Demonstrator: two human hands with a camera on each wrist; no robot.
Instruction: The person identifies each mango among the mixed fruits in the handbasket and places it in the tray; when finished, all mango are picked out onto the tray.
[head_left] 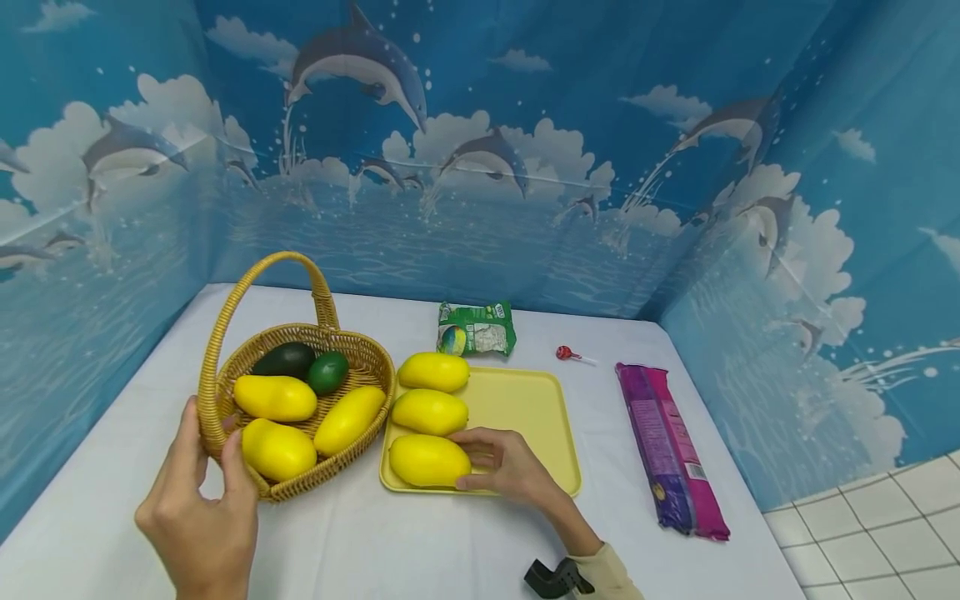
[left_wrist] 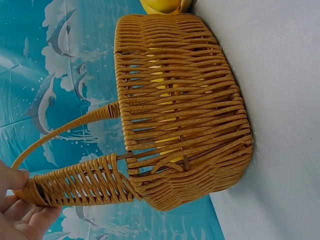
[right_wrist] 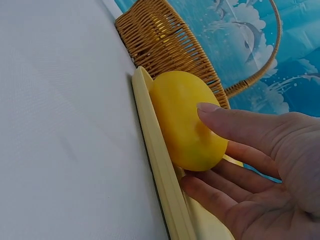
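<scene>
A wicker basket with a tall arched handle stands at the left. My left hand grips that handle, thumb on one side and fingers on the other, as the left wrist view shows. Three yellow mangoes and two dark green avocados lie in the basket. On a pale yellow tray beside it, three more mangoes form a column along the left side. My right hand holds the nearest mango by its right end, the thumb on top and the fingers around the far side and underneath.
Behind the tray lies a green snack packet, with a red lollipop to its right. A long purple and pink package lies at the table's right side. Dolphin-print curtains enclose the white-covered table.
</scene>
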